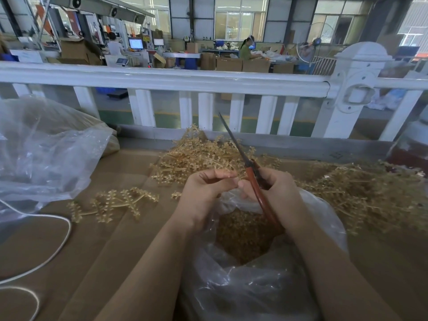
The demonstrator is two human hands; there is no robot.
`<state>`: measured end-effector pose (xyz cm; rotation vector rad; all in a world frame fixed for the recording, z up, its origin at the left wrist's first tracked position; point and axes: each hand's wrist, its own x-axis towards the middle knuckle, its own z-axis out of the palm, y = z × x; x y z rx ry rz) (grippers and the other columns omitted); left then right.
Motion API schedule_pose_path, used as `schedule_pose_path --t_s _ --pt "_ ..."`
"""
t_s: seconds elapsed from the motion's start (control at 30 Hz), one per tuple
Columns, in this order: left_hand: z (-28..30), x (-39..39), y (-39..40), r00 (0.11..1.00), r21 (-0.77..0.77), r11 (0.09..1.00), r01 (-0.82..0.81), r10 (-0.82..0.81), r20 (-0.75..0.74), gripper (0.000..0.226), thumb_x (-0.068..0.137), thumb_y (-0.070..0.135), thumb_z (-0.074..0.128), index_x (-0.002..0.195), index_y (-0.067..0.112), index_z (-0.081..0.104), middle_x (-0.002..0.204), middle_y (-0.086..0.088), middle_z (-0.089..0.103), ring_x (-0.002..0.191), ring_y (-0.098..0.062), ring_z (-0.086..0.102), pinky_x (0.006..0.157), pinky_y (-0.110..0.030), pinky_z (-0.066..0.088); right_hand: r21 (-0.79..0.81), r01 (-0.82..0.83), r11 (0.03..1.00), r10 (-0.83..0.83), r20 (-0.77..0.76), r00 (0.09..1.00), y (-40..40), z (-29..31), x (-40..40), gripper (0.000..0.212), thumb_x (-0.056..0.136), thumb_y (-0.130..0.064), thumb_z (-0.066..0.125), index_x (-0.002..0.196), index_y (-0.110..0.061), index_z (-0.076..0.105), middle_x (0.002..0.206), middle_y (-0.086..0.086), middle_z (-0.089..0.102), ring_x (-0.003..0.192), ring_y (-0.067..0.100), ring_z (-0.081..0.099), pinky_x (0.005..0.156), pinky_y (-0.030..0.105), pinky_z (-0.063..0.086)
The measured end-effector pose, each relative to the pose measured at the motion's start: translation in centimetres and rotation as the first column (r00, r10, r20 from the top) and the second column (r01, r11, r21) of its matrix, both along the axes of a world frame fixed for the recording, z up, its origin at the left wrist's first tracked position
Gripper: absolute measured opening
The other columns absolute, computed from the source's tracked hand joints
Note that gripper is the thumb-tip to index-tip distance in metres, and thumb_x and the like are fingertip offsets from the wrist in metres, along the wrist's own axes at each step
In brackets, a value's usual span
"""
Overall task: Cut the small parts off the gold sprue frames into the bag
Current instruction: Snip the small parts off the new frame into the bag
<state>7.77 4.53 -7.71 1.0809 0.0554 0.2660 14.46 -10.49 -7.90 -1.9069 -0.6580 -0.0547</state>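
A brown cardboard-covered table (120, 246) carries spiky, branching gold frames (196, 158) of glossy plastic: one heap at 12 o'clock from the hands, a bigger tangled heap (370, 195) at 3 o'clock, and a single flat frame (115, 202) at 9 o'clock. A thin, crinkled clear bag (243, 286) sits open under the hands, with a mound of small gold parts (240, 237) inside. The right hand (275, 188) has its grip curled round the reddish-brown handles of scissors (252, 179); the long, narrow dark blades lie together and point up toward 11 o'clock. The left hand (206, 188) is loosely curled, its fingertips meeting the right thumb over the bag; whether it pinches anything I cannot tell. Another crumpled clear bag (44, 154) lies at 10 o'clock, a white cord (55, 256) loops at 8 o'clock, and a smooth white railing (185, 77) runs behind the table.
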Motion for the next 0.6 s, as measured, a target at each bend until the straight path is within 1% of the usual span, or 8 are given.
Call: schedule_pose_path --t_s 0.03,0.1,0.2,0.27,0.33,0.43,0.53,0.6 --pt "-0.04 0.01 -0.06 1.000 0.008 1.000 -0.001 0.001 0.002 0.013 0.077 -0.013 0.069 0.083 -0.002 0.065 0.070 -0.009 0.068 0.063 -0.017 0.067 0.057 -0.026 0.055 0.022 -0.010 1.000 0.011 -0.022 1.000 0.05 0.16 -0.08 0.009 0.082 -0.026 0.082 0.077 -0.030 0.075 0.071 -0.006 0.074 0.068 0.010 0.071 0.061 0.018 0.055" --pt "-0.24 0.15 -0.02 1.000 0.034 0.999 -0.011 0.010 0.021 0.012 0.078 -0.012 0.069 0.082 -0.001 0.065 0.077 -0.011 0.068 0.072 -0.022 0.067 0.067 -0.031 0.057 0.063 -0.045 0.997 0.048 -0.059 0.997 0.12 0.40 -0.24 0.011 0.083 -0.017 0.080 0.081 -0.026 0.073 0.068 -0.008 0.074 0.066 0.004 0.071 0.059 0.010 0.050" --pt "-0.24 0.06 -0.02 0.998 0.070 0.998 -0.003 -0.002 0.066 0.014 0.071 -0.002 0.075 0.078 0.006 0.065 0.083 -0.008 0.068 0.083 -0.022 0.066 0.085 -0.042 0.054 0.089 -0.063 0.994 0.071 -0.093 0.993 0.05 0.50 -0.31 0.011 0.085 -0.007 0.077 0.084 -0.017 0.072 0.066 -0.007 0.074 0.063 0.000 0.070 0.060 0.005 0.047" --pt "-0.28 0.05 0.06 0.997 0.048 0.999 0.008 -0.011 0.072 0.014 0.070 0.006 0.079 0.074 0.012 0.067 0.086 -0.008 0.069 0.086 -0.021 0.066 0.090 -0.045 0.051 0.087 -0.061 0.994 0.069 -0.099 0.993 0.01 0.55 -0.34 0.008 0.085 -0.007 0.076 0.084 -0.014 0.073 0.067 -0.006 0.074 0.064 0.000 0.070 0.060 0.004 0.046" --pt "-0.39 0.03 0.27 0.998 0.053 0.998 -0.019 0.016 0.055 0.009 0.072 0.015 0.079 0.077 0.014 0.071 0.085 -0.008 0.070 0.078 -0.019 0.064 0.083 -0.040 0.051 0.064 -0.058 0.996 0.064 -0.094 0.994 0.06 0.51 -0.37 0.007 0.085 -0.009 0.076 0.083 -0.015 0.073 0.069 -0.007 0.074 0.065 0.001 0.070 0.060 0.003 0.045" --pt "-0.40 0.01 0.43 0.993 0.137 0.984 -0.118 0.115 0.033 0.013 0.073 0.022 0.076 0.080 0.010 0.075 0.077 -0.006 0.072 0.068 -0.011 0.062 0.070 -0.021 0.049 0.069 -0.033 0.997 0.040 -0.103 0.994 0.09 0.46 -0.36 0.007 0.085 -0.011 0.077 0.084 -0.016 0.073 0.070 -0.008 0.074 0.065 0.001 0.070 0.057 0.004 0.046" --pt "-0.42 0.01 0.41 0.992 0.118 0.985 -0.123 0.119 0.038 0.005 0.072 0.017 0.076 0.070 0.013 0.074 0.076 -0.009 0.073 0.068 -0.012 0.064 0.070 -0.019 0.053 0.090 -0.019 0.996 0.027 -0.088 0.996 0.00 0.44 -0.22 0.009 0.083 -0.011 0.079 0.082 -0.017 0.073 0.072 -0.005 0.074 0.066 0.004 0.070 0.057 0.007 0.048" --pt "-0.44 0.04 0.43 0.993 0.102 0.988 -0.113 0.109 0.050 0.004 0.073 0.014 0.075 0.070 0.011 0.072 0.075 -0.008 0.072 0.069 -0.012 0.065 0.072 -0.019 0.054 0.068 -0.007 0.998 0.012 -0.071 0.997 -0.01 0.33 -0.16 0.012 0.082 -0.016 0.081 0.080 -0.023 0.072 0.073 -0.008 0.074 0.067 0.004 0.070 0.059 0.015 0.054"
